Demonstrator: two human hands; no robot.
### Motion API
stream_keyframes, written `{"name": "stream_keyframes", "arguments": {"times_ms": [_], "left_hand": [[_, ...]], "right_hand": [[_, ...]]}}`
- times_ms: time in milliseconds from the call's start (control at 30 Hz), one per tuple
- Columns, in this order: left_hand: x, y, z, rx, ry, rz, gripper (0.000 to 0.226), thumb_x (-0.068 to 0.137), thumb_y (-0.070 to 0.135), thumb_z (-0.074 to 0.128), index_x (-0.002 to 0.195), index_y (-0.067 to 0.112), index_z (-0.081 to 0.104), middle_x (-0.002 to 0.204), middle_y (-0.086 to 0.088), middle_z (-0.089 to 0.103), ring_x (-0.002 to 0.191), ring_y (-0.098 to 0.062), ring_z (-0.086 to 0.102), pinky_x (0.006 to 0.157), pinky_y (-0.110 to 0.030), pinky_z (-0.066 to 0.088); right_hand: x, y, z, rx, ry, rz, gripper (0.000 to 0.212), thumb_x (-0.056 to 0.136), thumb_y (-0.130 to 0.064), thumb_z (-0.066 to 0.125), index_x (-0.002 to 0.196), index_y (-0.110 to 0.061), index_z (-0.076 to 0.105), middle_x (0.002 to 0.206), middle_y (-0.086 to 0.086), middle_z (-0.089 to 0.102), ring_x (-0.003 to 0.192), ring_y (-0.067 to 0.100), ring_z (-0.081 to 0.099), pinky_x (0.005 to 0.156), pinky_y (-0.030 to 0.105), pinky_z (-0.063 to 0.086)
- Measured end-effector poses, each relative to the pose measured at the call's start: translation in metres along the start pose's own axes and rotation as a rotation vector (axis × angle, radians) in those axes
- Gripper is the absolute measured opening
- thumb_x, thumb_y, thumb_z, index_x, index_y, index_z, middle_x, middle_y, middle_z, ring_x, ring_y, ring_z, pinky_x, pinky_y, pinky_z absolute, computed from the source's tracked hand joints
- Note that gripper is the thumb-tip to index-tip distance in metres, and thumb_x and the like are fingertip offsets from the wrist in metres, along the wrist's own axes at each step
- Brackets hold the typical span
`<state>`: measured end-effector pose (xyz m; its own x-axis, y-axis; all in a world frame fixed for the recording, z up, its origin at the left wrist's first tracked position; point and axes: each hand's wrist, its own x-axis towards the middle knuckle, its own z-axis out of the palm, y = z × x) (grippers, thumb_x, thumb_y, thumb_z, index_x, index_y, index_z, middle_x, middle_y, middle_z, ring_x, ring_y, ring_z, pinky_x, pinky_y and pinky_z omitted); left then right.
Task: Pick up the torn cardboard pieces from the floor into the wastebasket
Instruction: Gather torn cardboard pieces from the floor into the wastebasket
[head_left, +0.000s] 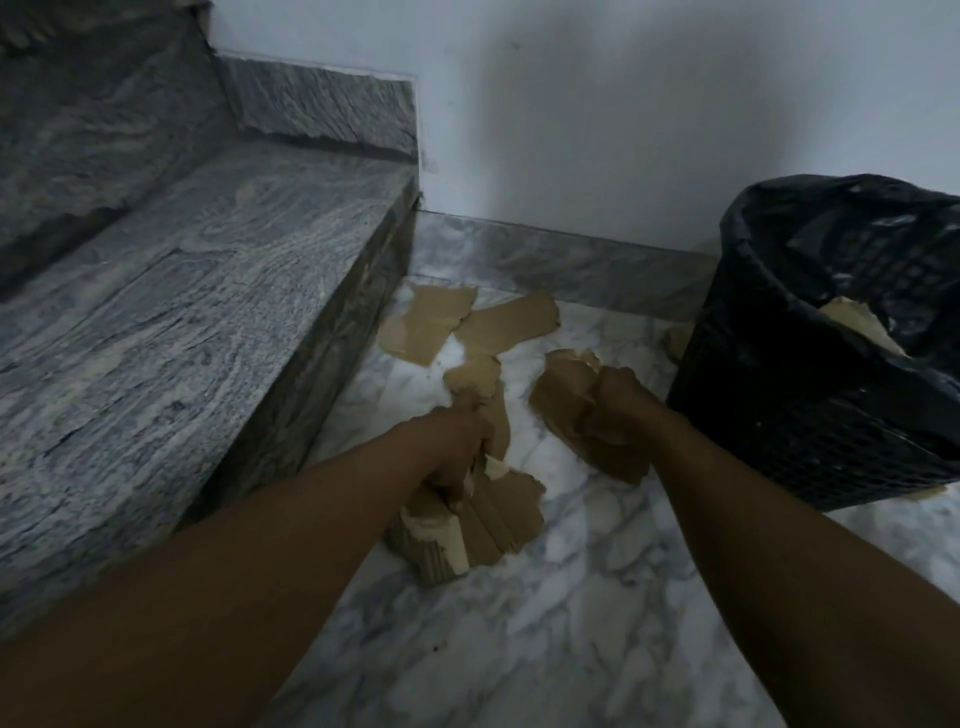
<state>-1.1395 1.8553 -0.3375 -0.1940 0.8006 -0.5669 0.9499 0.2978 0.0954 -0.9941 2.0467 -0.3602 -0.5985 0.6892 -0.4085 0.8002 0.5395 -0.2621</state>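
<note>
I see both fists closed on cardboard: left hand (457, 452) bunches a stack (498, 525), right hand (618, 405) clamps one piece (563, 410), both low over the floor (571, 597). Risk: the loose stack sheds bits on the lift. Wastebasket (769, 415) just right holds one shred (857, 325); scraps (431, 322) remain on the floor.

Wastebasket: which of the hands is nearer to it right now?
Right. The right hand grips a cardboard piece just beside the wastebasket; the left hand grips a second piece farther away, by the step.
</note>
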Motion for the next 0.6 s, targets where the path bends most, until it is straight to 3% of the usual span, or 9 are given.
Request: {"name": "stream_keyframes", "arguments": {"times_ms": [100, 200, 267, 333, 400, 500, 600], "left_hand": [[-0.005, 0.007, -0.001, 0.045, -0.007, 0.028, 0.091, 0.058, 0.031, 0.094, 0.135, 0.017, 0.047, 0.145, -0.011, 0.034, 0.119, -0.031, 0.049, 0.099, -0.041, 0.048], [-0.009, 0.010, 0.004, 0.008, 0.032, 0.050, 0.088, 0.056, 0.027, 0.095, 0.130, 0.018, 0.049, 0.135, -0.008, 0.039, 0.111, -0.029, 0.053, 0.091, -0.038, 0.050], [-0.010, 0.010, 0.008, -0.060, 0.045, 0.068, 0.094, 0.056, 0.025, 0.095, 0.135, 0.021, 0.045, 0.137, -0.008, 0.039, 0.115, -0.029, 0.050, 0.091, -0.036, 0.049], [-0.011, 0.010, 0.013, -0.098, 0.019, 0.076, 0.113, 0.060, 0.026, 0.093, 0.151, 0.018, 0.025, 0.154, -0.010, 0.026, 0.136, -0.031, 0.036, 0.107, -0.036, 0.039], [-0.012, 0.012, 0.015, -0.105, -0.010, 0.070, 0.128, 0.066, 0.028, 0.090, 0.156, 0.013, 0.001, 0.163, -0.007, 0.007, 0.148, -0.028, 0.014, 0.117, -0.034, 0.022], [-0.012, 0.016, 0.013, -0.135, -0.026, 0.016, 0.136, 0.068, 0.027, 0.089, 0.154, 0.009, -0.016, 0.163, -0.010, -0.011, 0.149, -0.030, 0.006, 0.118, -0.034, 0.019], [-0.012, 0.016, 0.010, -0.163, -0.010, -0.056, 0.145, 0.066, 0.033, 0.089, 0.149, 0.007, -0.026, 0.157, -0.014, -0.029, 0.149, -0.035, -0.002, 0.118, -0.034, 0.018]], "right_hand": [[-0.003, -0.003, 0.000, 0.047, -0.024, 0.024, 0.096, 0.070, -0.045, 0.071, 0.150, -0.007, 0.034, 0.151, 0.020, 0.039, 0.135, 0.039, 0.041, 0.110, 0.040, 0.038], [-0.003, -0.003, 0.002, -0.016, -0.076, 0.090, 0.093, 0.070, -0.054, 0.064, 0.148, -0.013, 0.035, 0.150, 0.014, 0.038, 0.137, 0.040, 0.037, 0.112, 0.048, 0.034], [-0.003, -0.005, 0.005, -0.018, -0.072, 0.091, 0.101, 0.057, -0.056, 0.055, 0.147, -0.014, 0.036, 0.148, 0.015, 0.039, 0.136, 0.040, 0.039, 0.111, 0.048, 0.036], [-0.001, -0.004, 0.008, 0.001, -0.028, 0.078, 0.101, 0.054, -0.054, 0.058, 0.144, -0.011, 0.040, 0.145, 0.017, 0.043, 0.130, 0.039, 0.045, 0.107, 0.042, 0.041], [-0.006, -0.008, 0.004, 0.017, -0.002, 0.081, 0.092, 0.063, -0.045, 0.076, 0.142, -0.007, 0.044, 0.142, 0.020, 0.046, 0.127, 0.039, 0.049, 0.104, 0.040, 0.043], [-0.007, -0.009, 0.004, -0.010, -0.032, 0.061, 0.080, 0.083, -0.027, 0.078, 0.147, -0.001, 0.038, 0.147, 0.020, 0.043, 0.133, 0.036, 0.045, 0.104, 0.034, 0.040], [-0.005, -0.008, 0.008, -0.038, -0.038, 0.077, 0.094, 0.078, -0.043, 0.078, 0.150, -0.004, 0.032, 0.148, 0.018, 0.040, 0.132, 0.036, 0.044, 0.103, 0.037, 0.041]]}}
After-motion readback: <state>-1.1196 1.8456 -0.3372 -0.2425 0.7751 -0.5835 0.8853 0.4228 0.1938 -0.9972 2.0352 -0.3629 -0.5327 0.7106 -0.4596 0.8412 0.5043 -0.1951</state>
